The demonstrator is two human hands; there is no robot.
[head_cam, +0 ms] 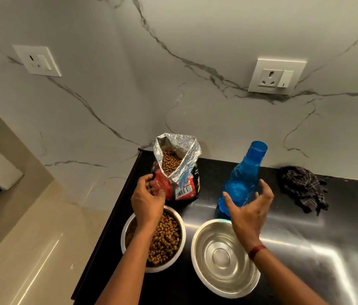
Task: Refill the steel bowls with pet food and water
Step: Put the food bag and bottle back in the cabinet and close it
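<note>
Two steel bowls stand side by side on the black counter. The left bowl (165,238) is full of brown kibble; the right bowl (222,256) holds no food. Behind the left bowl stands an open red pet food bag (180,170) with a foil lining and kibble showing inside. A blue plastic water bottle (242,183) without a cap stands behind the right bowl. My left hand (147,201) hovers over the left bowl, fingers curled beside the bag's lower left side. My right hand (250,208) is spread open just in front of the bottle, fingers apart, not closed on it.
A dark checked cloth (303,188) lies crumpled at the back right of the counter (305,238). The marble wall carries two white sockets (277,77). The counter's left edge drops to a beige floor (30,238).
</note>
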